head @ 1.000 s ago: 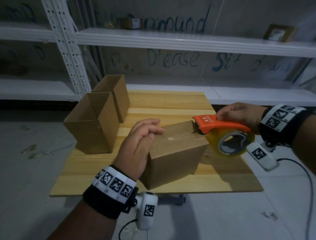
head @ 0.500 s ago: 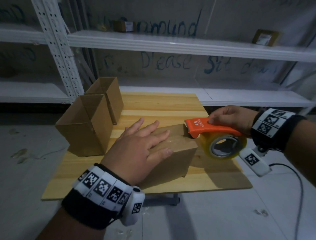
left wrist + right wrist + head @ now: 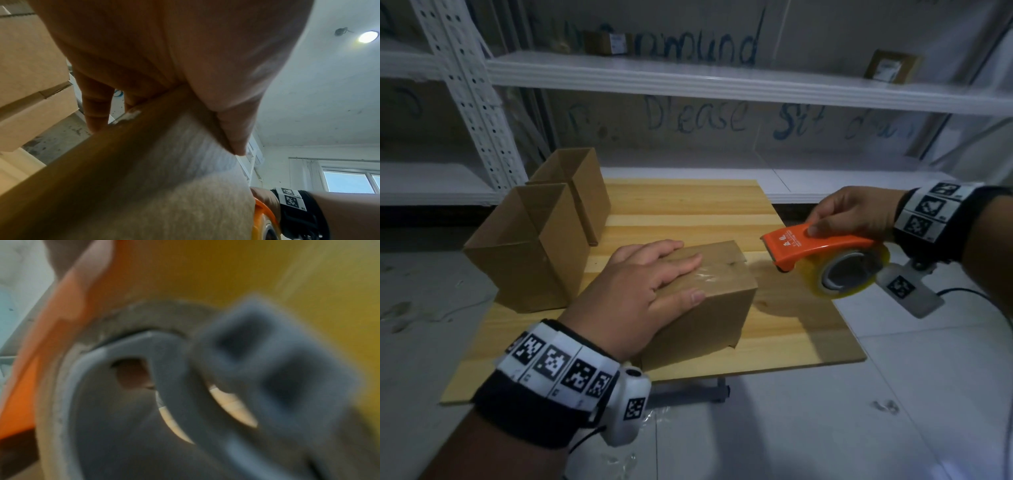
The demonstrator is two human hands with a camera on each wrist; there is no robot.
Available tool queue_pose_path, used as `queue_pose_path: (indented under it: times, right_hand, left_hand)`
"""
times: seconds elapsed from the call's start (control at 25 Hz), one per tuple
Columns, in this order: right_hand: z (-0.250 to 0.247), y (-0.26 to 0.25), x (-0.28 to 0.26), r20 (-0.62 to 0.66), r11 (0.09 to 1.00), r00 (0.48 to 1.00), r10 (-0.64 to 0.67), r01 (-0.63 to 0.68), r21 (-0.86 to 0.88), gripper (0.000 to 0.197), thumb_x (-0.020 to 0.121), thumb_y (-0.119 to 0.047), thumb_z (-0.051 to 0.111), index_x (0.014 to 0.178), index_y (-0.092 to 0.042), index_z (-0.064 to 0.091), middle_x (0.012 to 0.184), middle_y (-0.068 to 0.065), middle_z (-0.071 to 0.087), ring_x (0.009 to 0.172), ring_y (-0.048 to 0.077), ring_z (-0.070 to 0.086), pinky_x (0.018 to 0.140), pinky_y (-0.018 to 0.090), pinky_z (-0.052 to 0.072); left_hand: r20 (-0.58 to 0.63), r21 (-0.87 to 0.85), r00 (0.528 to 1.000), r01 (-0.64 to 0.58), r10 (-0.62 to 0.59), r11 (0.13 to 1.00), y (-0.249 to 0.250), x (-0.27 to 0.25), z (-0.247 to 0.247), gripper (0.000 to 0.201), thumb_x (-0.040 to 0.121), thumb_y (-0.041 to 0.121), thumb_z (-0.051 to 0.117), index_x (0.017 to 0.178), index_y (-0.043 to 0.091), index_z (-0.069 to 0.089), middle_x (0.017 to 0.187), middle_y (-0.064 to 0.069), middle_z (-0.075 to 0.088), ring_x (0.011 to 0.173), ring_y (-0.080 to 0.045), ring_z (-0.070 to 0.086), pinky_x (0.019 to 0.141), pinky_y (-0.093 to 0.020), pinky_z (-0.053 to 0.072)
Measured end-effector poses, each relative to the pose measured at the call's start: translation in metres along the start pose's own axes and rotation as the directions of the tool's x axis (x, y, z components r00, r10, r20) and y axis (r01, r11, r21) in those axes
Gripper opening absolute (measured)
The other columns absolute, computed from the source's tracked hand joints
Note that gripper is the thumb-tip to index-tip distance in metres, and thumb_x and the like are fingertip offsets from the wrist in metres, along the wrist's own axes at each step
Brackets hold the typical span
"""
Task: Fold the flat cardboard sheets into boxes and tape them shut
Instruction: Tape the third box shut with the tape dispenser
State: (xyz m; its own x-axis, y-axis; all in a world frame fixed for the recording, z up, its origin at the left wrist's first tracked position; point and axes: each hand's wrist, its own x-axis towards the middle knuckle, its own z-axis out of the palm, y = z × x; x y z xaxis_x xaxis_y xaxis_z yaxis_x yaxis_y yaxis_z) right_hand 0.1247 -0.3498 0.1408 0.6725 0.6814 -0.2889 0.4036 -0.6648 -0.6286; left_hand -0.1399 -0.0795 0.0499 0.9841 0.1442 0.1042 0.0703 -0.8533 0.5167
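Head view shows us at the taping step: our left hand lies flat on top of the closed cardboard box, fingers straight and pressing down over the glossy strip of clear tape along its seam. That box sits near the middle of the wooden table, toward the near edge. Our right hand has its fingers curled around the orange tape dispenser, which hangs just right of the box, its blade end clear of the cardboard.

We judge the strip on this face is laid and cut. Next we would likely rub the tape down firmly, then turn the box to seal another seam or set it aside. Two open boxes stand at the far left of the table, untaped on top.

Compared with half a second ago, the dispenser has lifted off the box's far right edge, where its blade was touching, and moved away to the right. Our left hand remains flat on the lid, while a second ago it stood edge-on against the box's left side.
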Motion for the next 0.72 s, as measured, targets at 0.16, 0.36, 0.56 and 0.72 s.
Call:
queue_pose_path:
  times: [0.16, 0.36, 0.56, 0.72]
  right_hand:
    - [0.000, 0.001, 0.001, -0.014, 0.998, 1.000, 0.005, -0.006, -0.063, 0.026, 0.072, -0.049, 0.081, 0.089, -0.030, 0.086, 0.088, 0.008, 0.084, 0.080, 0.024, 0.079, 0.078, 0.038, 0.062]
    - [0.010, -0.024, 0.008, -0.015, 0.950, 1.000, 0.012, -0.016, -0.312, 0.012, 0.088, -0.043, 0.083, 0.087, -0.032, 0.083, 0.082, -0.005, 0.083, 0.082, 0.019, 0.079, 0.077, 0.032, 0.060]
    - [0.023, -0.072, 0.009, -0.019, 0.783, 0.999, -0.051, 0.029, -0.621, 0.018, 0.086, -0.052, 0.082, 0.088, -0.034, 0.076, 0.076, -0.011, 0.073, 0.073, 0.005, 0.066, 0.075, 0.032, 0.051]
    - [0.024, -0.106, 0.014, 0.001, 0.591, 0.997, -0.074, 0.045, -0.805, 0.021, 0.088, -0.052, 0.081, 0.096, -0.033, 0.075, 0.084, -0.011, 0.070, 0.079, 0.015, 0.066, 0.078, 0.032, 0.050]
  left_hand:
    - [0.006, -0.002, 1.000, 0.006, -0.006, 1.000, 0.000, 0.001, -0.001, 0.078, 0.080, 0.091, 0.030, 0.152, 0.064, 0.046, 0.167, 0.035, 0.031, 0.150, -0.001, 0.020, 0.118, -0.030, 0.018]
    - [0.002, -0.012, 1.000, 0.008, -0.008, 1.000, 0.000, 0.000, -0.001, 0.082, 0.079, 0.091, 0.030, 0.153, 0.061, 0.047, 0.167, 0.034, 0.031, 0.147, 0.001, 0.020, 0.116, -0.029, 0.018]
    - [-0.010, -0.021, 1.000, 0.009, -0.010, 1.000, 0.000, 0.001, 0.002, 0.082, 0.078, 0.091, 0.031, 0.152, 0.060, 0.049, 0.166, 0.033, 0.033, 0.148, -0.003, 0.022, 0.117, -0.029, 0.018]
    - [0.002, -0.028, 1.000, 0.022, -0.022, 0.999, 0.003, 0.001, 0.001, 0.082, 0.078, 0.091, 0.031, 0.152, 0.062, 0.048, 0.166, 0.032, 0.033, 0.143, 0.001, 0.020, 0.116, -0.031, 0.018]
